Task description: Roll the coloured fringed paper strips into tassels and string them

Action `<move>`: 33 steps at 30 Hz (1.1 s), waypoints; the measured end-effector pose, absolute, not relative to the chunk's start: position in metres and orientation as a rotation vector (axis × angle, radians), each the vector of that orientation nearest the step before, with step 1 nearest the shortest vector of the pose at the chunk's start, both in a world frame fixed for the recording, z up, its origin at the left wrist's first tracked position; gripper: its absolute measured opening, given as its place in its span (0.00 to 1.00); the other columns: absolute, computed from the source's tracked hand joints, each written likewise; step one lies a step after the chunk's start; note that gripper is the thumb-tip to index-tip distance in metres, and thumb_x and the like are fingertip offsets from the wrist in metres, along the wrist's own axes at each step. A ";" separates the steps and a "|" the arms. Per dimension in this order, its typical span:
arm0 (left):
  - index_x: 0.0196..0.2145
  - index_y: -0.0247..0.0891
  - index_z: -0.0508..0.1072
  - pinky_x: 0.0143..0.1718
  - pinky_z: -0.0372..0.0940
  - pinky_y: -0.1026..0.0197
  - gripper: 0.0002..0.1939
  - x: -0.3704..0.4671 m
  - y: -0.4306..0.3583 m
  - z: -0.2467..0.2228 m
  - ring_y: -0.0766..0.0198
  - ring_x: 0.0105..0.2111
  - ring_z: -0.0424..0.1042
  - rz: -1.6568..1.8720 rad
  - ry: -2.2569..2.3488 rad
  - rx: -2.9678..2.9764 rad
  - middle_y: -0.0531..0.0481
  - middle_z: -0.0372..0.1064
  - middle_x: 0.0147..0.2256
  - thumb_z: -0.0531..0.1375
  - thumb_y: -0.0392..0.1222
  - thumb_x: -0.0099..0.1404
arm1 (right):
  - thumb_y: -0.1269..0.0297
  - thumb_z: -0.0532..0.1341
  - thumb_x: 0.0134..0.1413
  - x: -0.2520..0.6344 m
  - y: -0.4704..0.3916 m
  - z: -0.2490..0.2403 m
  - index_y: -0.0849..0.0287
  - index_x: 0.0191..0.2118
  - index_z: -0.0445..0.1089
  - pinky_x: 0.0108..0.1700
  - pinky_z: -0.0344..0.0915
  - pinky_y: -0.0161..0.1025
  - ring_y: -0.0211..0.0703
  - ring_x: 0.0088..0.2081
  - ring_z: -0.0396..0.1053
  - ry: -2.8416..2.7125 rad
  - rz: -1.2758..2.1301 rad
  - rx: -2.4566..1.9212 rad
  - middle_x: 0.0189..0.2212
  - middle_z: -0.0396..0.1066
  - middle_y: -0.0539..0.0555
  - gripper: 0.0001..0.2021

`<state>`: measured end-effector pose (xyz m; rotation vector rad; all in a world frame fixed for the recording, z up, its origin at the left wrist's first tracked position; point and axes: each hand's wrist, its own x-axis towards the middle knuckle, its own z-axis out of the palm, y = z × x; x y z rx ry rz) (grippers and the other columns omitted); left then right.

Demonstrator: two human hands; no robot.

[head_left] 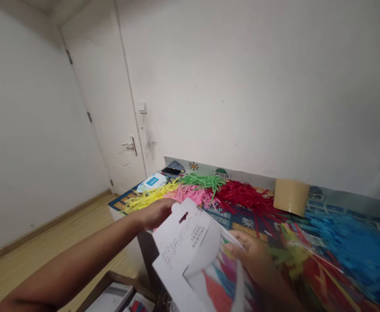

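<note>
A white tassel bunting package (180,242) tilts in front of me, with a hanging slot at its top and coloured tassels pictured on its front. My right hand (248,251) grips its right edge, thumb on the front face. My left hand (157,213) is at the package's upper left corner, and its fingertips are hidden behind the card. Beyond the package, yellow tassels (151,196), pink tassels (191,195), green tassels (203,180) and red tassels (248,197) lie spread on the table. Mixed-colour tassels (294,255), partly blurred, lie to the right of my right hand.
Blue tassels (355,247) heap at the right. A tan curved piece (290,197) stands by the wall. A wipes packet (152,182) and a phone (171,171) lie at the far left corner. Below, an open carton (92,292) contains boxes. A door (102,95) is beyond.
</note>
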<state>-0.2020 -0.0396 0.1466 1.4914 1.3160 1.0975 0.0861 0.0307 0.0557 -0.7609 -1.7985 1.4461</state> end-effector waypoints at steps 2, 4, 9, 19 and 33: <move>0.24 0.32 0.78 0.28 0.68 0.57 0.32 -0.199 -0.031 0.147 0.57 0.23 0.72 0.992 1.231 1.328 0.42 0.74 0.22 0.55 0.68 0.58 | 0.54 0.64 0.47 0.086 0.036 0.057 0.59 0.39 0.75 0.42 0.69 0.43 0.53 0.40 0.74 -1.829 1.259 -0.863 0.37 0.78 0.56 0.16; 0.30 0.30 0.78 0.30 0.70 0.60 0.27 -0.196 -0.025 0.147 0.59 0.26 0.75 0.904 1.111 1.131 0.42 0.77 0.27 0.63 0.62 0.55 | 0.53 0.63 0.49 0.084 0.044 0.051 0.58 0.40 0.75 0.42 0.69 0.43 0.53 0.40 0.75 -1.865 1.078 -0.948 0.37 0.78 0.56 0.16; 0.36 0.29 0.79 0.35 0.71 0.59 0.18 -0.200 -0.012 0.145 0.58 0.30 0.78 0.895 1.056 0.958 0.40 0.79 0.33 0.73 0.39 0.47 | 0.51 0.61 0.54 0.077 0.070 0.038 0.56 0.42 0.75 0.41 0.69 0.42 0.51 0.38 0.74 -1.929 0.607 -0.973 0.37 0.77 0.56 0.16; 0.31 0.28 0.78 0.34 0.73 0.58 0.16 -0.178 0.017 0.171 0.57 0.27 0.78 1.050 1.029 0.856 0.40 0.78 0.28 0.73 0.42 0.48 | 0.63 0.59 0.62 0.002 0.071 0.101 0.59 0.52 0.68 0.43 0.69 0.44 0.47 0.43 0.68 -1.901 0.014 -0.410 0.43 0.69 0.59 0.14; 0.31 0.31 0.77 0.28 0.69 0.62 0.19 -0.166 0.025 0.182 0.61 0.24 0.74 1.078 1.145 0.949 0.44 0.77 0.27 0.71 0.51 0.51 | 0.70 0.58 0.60 -0.009 0.074 0.132 0.57 0.31 0.70 0.37 0.66 0.37 0.41 0.33 0.69 -1.723 0.452 -0.515 0.30 0.71 0.52 0.06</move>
